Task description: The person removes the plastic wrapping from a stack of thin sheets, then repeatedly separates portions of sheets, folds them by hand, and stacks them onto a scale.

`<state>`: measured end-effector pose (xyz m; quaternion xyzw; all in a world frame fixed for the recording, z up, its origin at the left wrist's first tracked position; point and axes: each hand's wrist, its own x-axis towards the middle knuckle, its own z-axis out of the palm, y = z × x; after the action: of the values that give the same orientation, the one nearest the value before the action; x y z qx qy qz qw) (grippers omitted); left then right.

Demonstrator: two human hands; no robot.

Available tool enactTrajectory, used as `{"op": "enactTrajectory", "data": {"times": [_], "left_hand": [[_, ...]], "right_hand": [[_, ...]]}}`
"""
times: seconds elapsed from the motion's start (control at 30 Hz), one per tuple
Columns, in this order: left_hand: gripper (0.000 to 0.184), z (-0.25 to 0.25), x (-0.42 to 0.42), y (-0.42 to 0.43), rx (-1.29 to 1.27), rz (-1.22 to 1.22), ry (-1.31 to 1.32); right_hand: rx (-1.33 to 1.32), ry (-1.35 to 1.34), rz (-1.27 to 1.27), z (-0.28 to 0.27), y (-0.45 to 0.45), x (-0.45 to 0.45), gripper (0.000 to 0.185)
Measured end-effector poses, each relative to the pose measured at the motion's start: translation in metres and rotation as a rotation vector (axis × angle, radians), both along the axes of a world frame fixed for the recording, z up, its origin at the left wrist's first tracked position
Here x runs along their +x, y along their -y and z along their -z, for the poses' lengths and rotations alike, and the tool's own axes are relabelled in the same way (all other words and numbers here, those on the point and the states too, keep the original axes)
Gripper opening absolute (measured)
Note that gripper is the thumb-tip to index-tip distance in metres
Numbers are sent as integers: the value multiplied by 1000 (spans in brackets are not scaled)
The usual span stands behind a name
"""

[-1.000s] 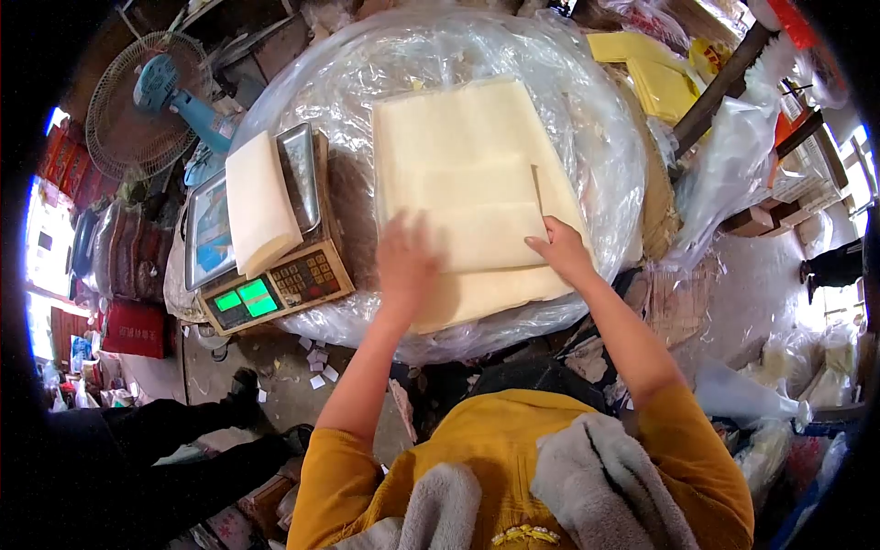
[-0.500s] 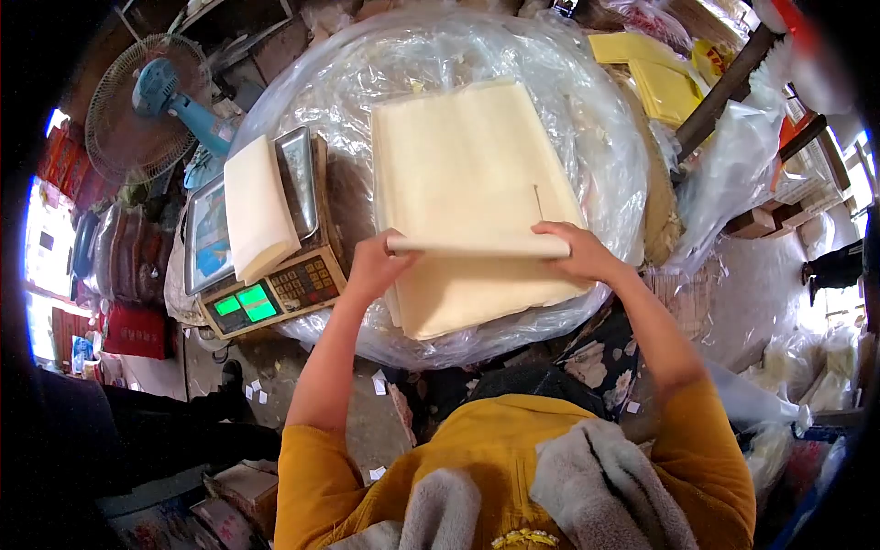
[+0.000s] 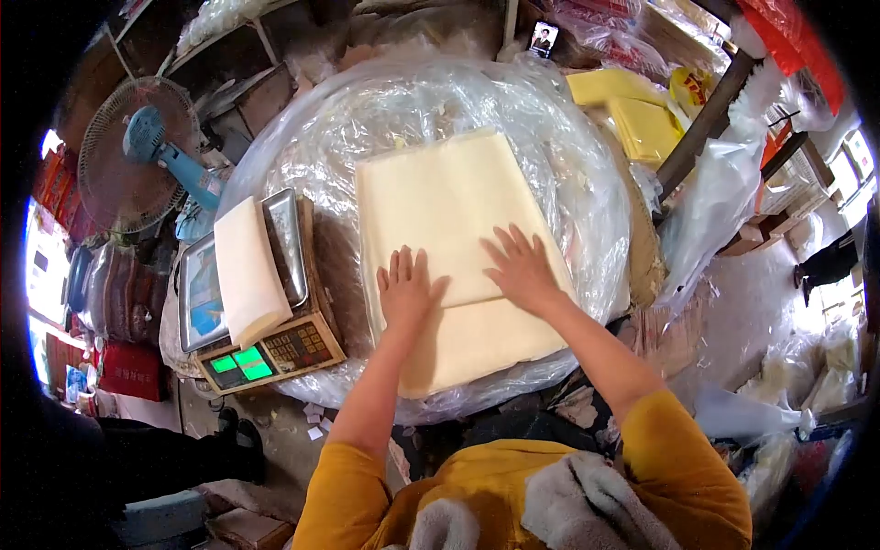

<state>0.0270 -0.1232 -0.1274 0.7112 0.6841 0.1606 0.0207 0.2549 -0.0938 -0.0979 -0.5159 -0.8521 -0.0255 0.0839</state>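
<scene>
A stack of cream paper sheets (image 3: 440, 197) lies on a round table (image 3: 587, 183) wrapped in clear plastic. Its near part is folded over, and the fold's edge crosses the stack just below my fingers. My left hand (image 3: 406, 291) rests flat on the left side of the paper, fingers spread. On the right side, my right hand (image 3: 524, 270) also presses flat with its fingers apart. Left of the stack, a folded bundle of cream paper (image 3: 246, 270) sits across the metal pan of a digital scale (image 3: 291, 346) with green lit displays.
A blue fan (image 3: 147, 151) stands at the back left. Yellow packets (image 3: 642, 128) lie at the table's back right, near a hanging clear plastic bag (image 3: 715, 202). A phone (image 3: 543, 39) is propped at the back. Another person's dark-clothed legs (image 3: 183, 458) show at the lower left.
Both hands have let go of the rolled paper edge and now lie flat on the stack, fingers spread. The fold has been laid down flat. The whole view has shifted slightly.
</scene>
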Motion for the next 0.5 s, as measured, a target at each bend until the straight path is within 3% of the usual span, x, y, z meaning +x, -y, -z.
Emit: {"op": "enactTrajectory", "data": {"times": [0.1,0.23,0.3,0.37,0.5], "left_hand": [[71,4,0,0,6,6,16],[82,-18,9,14,71,-167,285],[85,-4,24,34,262,-308,695],[69,-6,26,59,-226,-374,1405],[72,-19,-17,81,200,-106,1123]], "right_hand": [[61,-23,1,16,-4,0,51],[-43,-14,136,-6,17,-12,52],[-128,-26,232,-22,48,-29,54],[-167,-61,33,-20,87,-40,55],[-262,-214,-133,-13,113,-38,53]]}}
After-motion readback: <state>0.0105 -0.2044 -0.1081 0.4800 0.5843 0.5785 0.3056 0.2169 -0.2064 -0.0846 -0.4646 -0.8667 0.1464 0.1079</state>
